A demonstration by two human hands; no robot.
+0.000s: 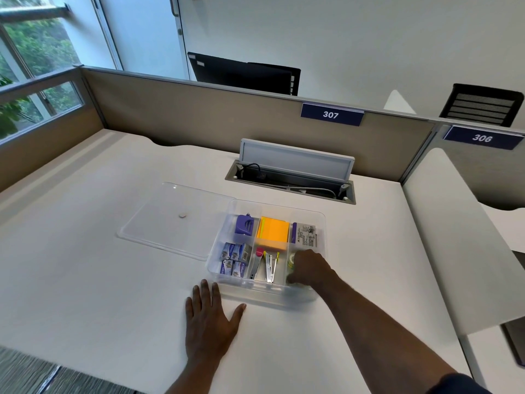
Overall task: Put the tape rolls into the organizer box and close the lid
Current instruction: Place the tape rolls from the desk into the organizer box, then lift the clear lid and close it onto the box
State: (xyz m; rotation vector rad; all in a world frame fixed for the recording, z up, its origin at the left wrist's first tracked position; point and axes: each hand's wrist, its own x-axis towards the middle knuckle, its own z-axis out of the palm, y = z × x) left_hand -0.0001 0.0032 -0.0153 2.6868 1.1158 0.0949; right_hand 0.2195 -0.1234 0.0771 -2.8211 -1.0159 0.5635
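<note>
Right hand [308,268] curls over a tape roll [291,263] in the box's [320,223] near-right compartment. Left hand [208,318] lies spread flat on the tabletop [85,280], touching the box. Lid [173,220] lies left of it. Partition signs read 307 [331,114] and 306 [482,137].

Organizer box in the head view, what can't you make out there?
- Tape roll: mostly covered by the right hand; whether it is gripped, or how many rolls there are, is unclear.
- Small boxes in the organizer box: print too small to read.
- Lid: small round mark on it, too small to identify.
</note>
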